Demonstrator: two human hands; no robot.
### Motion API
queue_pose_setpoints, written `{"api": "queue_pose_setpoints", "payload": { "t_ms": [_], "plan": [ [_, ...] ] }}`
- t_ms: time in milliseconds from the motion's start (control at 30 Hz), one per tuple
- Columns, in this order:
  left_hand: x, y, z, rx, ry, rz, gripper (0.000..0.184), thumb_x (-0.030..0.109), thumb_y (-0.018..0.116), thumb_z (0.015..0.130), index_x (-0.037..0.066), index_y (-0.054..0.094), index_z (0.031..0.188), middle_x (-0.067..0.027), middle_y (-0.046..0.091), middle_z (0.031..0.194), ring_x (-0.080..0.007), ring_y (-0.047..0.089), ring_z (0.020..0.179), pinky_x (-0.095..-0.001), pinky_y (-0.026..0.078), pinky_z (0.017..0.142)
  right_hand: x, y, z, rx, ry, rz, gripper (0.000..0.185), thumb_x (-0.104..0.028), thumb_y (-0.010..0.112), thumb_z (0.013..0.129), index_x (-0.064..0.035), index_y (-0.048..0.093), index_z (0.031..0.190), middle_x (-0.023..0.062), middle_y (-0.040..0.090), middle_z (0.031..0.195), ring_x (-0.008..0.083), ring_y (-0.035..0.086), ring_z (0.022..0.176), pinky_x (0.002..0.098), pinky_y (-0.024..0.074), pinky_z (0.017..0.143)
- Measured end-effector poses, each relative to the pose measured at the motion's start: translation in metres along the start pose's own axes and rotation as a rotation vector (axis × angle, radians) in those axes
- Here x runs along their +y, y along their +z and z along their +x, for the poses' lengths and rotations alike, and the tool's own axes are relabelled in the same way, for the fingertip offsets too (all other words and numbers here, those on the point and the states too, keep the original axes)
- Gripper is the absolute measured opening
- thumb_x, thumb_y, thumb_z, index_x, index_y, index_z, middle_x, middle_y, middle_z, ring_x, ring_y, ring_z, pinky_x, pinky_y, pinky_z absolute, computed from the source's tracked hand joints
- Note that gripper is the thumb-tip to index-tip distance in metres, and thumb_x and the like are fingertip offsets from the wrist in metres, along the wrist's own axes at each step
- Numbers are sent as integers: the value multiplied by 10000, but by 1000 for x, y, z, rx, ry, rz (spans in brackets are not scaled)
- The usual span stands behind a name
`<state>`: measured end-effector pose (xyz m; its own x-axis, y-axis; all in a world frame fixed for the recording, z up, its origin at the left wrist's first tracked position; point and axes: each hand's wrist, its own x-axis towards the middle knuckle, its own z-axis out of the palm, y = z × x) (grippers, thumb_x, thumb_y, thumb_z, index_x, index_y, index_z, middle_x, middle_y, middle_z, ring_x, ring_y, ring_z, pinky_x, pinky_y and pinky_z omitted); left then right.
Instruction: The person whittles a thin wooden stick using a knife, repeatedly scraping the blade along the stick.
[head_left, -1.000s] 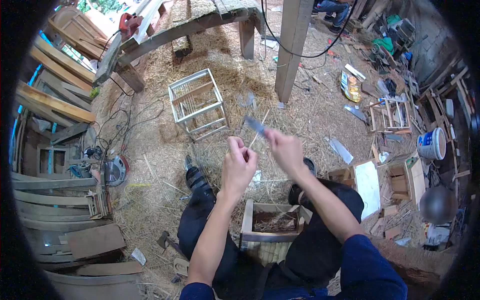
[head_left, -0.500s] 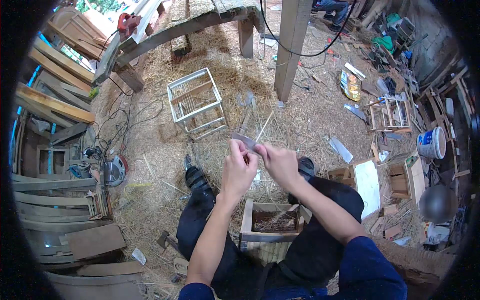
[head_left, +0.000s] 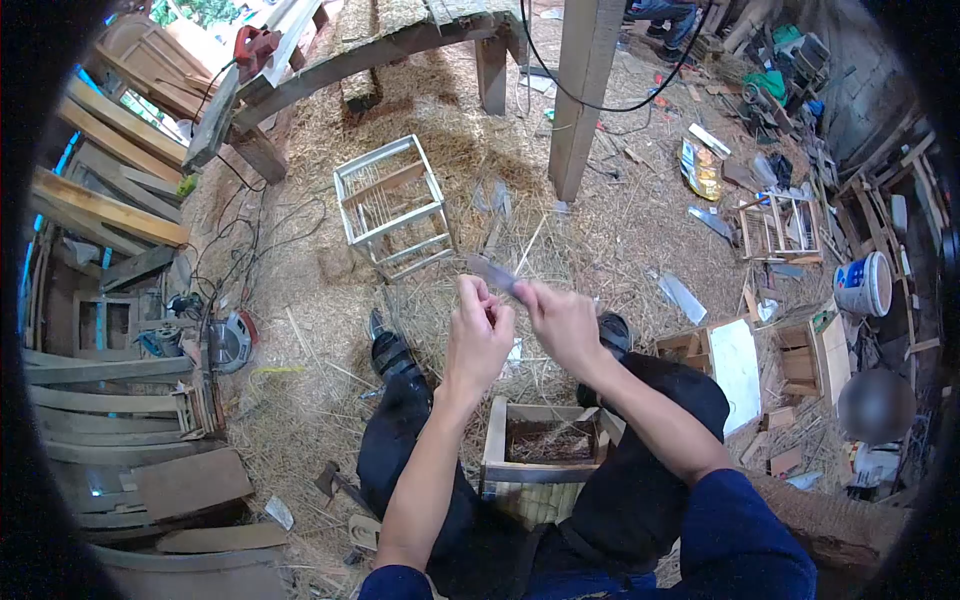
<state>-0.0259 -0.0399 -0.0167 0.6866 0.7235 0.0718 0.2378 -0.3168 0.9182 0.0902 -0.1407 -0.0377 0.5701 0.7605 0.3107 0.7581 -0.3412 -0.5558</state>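
My right hand (head_left: 562, 325) is closed on a knife, whose blade (head_left: 490, 272) points up and left, a little blurred. Just left of it, my left hand (head_left: 480, 333) is closed round a thin pale stick (head_left: 531, 244), which slants up and right past the blade. The part of the stick near my fingers is hidden. Below the hands, a wooden box (head_left: 545, 474) with a woven front stands between my legs.
A pale wooden frame (head_left: 392, 200) stands on the straw-littered floor ahead. A post (head_left: 580, 110) rises beyond. Left are a circular saw (head_left: 232, 342) and stacked boards (head_left: 110, 370). Right are a white bucket (head_left: 862, 287) and a small rack (head_left: 780, 228). A person's legs (head_left: 668, 22) show far back.
The knife first came down and left toward my left hand, its blade turning flatter, then shifted slightly. My left hand has stayed nearly still, with the stick still in it.
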Motion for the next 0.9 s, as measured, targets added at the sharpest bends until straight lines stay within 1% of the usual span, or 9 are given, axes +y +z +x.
{"api": "queue_pose_setpoints", "payload": {
  "t_ms": [133, 200, 300, 400, 500, 600, 700, 833, 900],
  "plan": [
    [1, 3, -2, -5, -7, 14, 220, 64, 555, 923, 10, 397, 1066, -239, 598, 747, -441, 643, 694, -516, 489, 633, 20, -7, 27, 17, 219, 16, 269, -331, 541, 1050, -155, 740, 1013, 162, 626, 618, 339, 649, 529, 462, 491, 502],
    [4, 3, -4, 13, 46, 16, 208, 71, 551, 927, 10, 399, 1056, -250, 598, 751, -450, 650, 701, -529, 482, 631, 22, 3, 18, 108, 92, -46, 349, -392, 505, 1060, -137, 680, 900, 125, 583, 546, 297, 610, 460, 445, 464, 446],
    [3, 0, -3, 1, 11, 77, 213, 47, 568, 924, 14, 387, 1031, -148, 598, 764, -192, 604, 655, -364, 505, 618, 13, 1, 8, 129, 1, -119, 416, -433, 475, 1067, -119, 636, 844, 126, 578, 529, 308, 610, 456, 447, 459, 435],
    [1, 4, -5, -1, 25, 132, 210, 48, 571, 919, 14, 398, 1033, -151, 600, 748, -209, 607, 645, -368, 509, 622, 24, -6, 24, 111, 115, -59, 342, -399, 517, 1050, -132, 681, 914, 145, 605, 566, 327, 639, 502, 460, 485, 472],
    [3, 2, -3, 9, 14, 124, 202, 47, 574, 914, 11, 409, 1023, -158, 606, 741, -234, 622, 645, -388, 514, 624, 15, 3, 14, 92, 48, -37, 311, -379, 512, 1053, -158, 725, 1002, 142, 612, 574, 323, 639, 500, 455, 493, 479],
    [3, 1, 0, 0, -1, 137, 202, 75, 564, 916, 11, 411, 1031, -272, 606, 722, -501, 645, 721, -575, 465, 622, 10, 0, 9, 48, -31, -86, 317, -364, 496, 1065, -175, 748, 1030, 134, 611, 571, 294, 628, 476, 424, 488, 463],
    [-4, 7, 0, 35, 61, 132, 193, 44, 577, 908, 10, 410, 1000, -164, 591, 722, -239, 605, 625, -399, 497, 600, 20, 2, 19, 95, 51, -61, 315, -366, 511, 1062, -167, 743, 986, 123, 606, 556, 262, 599, 436, 405, 467, 432],
    [6, 3, -1, 1, -14, 142, 170, 50, 568, 917, 7, 425, 1000, -181, 591, 723, -252, 623, 629, -418, 496, 599, 13, 3, 8, 66, -35, -129, 330, -377, 530, 1050, -144, 734, 936, 116, 592, 529, 270, 600, 434, 409, 457, 422],
    [1, 6, -4, -23, 2, 197, 182, 59, 569, 917, 7, 425, 1016, -197, 619, 744, -325, 665, 663, -443, 508, 616, 21, 9, 8, 60, -25, -110, 323, -377, 538, 1045, -147, 733, 927, 112, 589, 523, 272, 610, 442, 416, 462, 425]
  ]
}}
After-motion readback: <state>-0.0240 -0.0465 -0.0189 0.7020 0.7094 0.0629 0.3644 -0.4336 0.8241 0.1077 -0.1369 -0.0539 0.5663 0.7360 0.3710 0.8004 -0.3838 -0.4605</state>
